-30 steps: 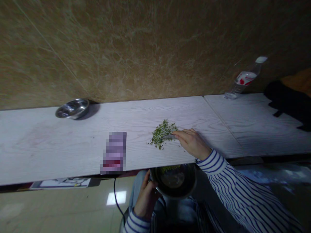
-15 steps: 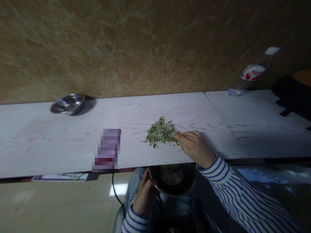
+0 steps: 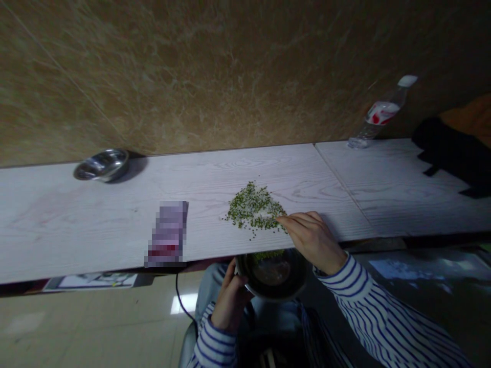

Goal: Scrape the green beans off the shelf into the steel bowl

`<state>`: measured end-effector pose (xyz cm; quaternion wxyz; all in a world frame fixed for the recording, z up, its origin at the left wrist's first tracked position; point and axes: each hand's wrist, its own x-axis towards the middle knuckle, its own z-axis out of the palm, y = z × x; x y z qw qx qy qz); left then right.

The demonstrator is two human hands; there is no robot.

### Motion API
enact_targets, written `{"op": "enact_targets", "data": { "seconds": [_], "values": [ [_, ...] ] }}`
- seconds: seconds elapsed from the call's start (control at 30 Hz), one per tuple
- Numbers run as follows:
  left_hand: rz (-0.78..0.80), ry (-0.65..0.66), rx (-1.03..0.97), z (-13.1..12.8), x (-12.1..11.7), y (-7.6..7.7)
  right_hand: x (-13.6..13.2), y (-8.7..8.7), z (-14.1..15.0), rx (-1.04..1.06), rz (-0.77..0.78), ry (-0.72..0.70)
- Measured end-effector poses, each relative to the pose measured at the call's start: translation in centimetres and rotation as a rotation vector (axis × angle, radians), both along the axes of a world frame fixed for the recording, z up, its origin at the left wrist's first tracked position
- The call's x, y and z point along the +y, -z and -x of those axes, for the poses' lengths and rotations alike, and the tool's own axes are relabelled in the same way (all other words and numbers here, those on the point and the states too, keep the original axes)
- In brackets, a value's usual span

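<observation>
Small green beans (image 3: pixel 251 204) mixed with white grains lie in a loose heap on the white wood-grain table. At the heap's right edge is my right hand (image 3: pixel 312 237), its fingertips pressed together and touching the beans; what they pinch, if anything, is hidden. My left hand (image 3: pixel 232 299) is closed on the left rim of a metal bowl (image 3: pixel 272 294), with its thumb over the edge. This bowl sits just below the table's front edge, partly tucked under it. Some green beans (image 3: pixel 268 254) show at its far inner side.
A second metal bowl (image 3: pixel 103 166) stands at the back left by the marble wall. A blurred-out purple flat object (image 3: pixel 169 230) lies near the front edge. Toward the back right are a clear plastic bottle (image 3: pixel 379 113) and a dark bag-like item (image 3: pixel 452 148). A black cable (image 3: pixel 178 294) hangs below.
The view has shifted slightly. My right fingers remain at the heap's right edge, where some beans have moved. My left hand still holds the bowl, which appears slightly higher in view.
</observation>
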<state>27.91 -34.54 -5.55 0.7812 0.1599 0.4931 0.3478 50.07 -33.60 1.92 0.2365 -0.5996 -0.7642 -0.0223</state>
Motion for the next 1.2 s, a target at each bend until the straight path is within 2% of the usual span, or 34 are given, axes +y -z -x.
{"op": "enact_targets", "data": {
  "seconds": [0.2, 0.5, 0.73, 1.03, 1.2],
  "values": [
    [-0.025, 0.004, -0.053, 0.3, 0.0, -0.4, -1.0, 0.6, 1.3, 0.005, 0.020, -0.011],
    [-0.045, 0.014, -0.063, 0.3, -0.3, -1.1, -1.9, 0.5, 0.7, -0.029, 0.001, 0.064],
    [-0.044, 0.004, -0.094, 0.5, -0.3, -1.1, -2.6, 0.5, 2.1, 0.001, 0.029, 0.010],
    [-0.034, 0.024, -0.109, 0.6, -0.3, -0.2, -4.1, 0.5, -0.7, -0.012, -0.021, 0.125],
    [-0.024, 0.036, -0.129, 0.4, -0.6, -0.1, -5.1, 0.8, -1.0, -0.033, -0.010, 0.133]
  ]
}}
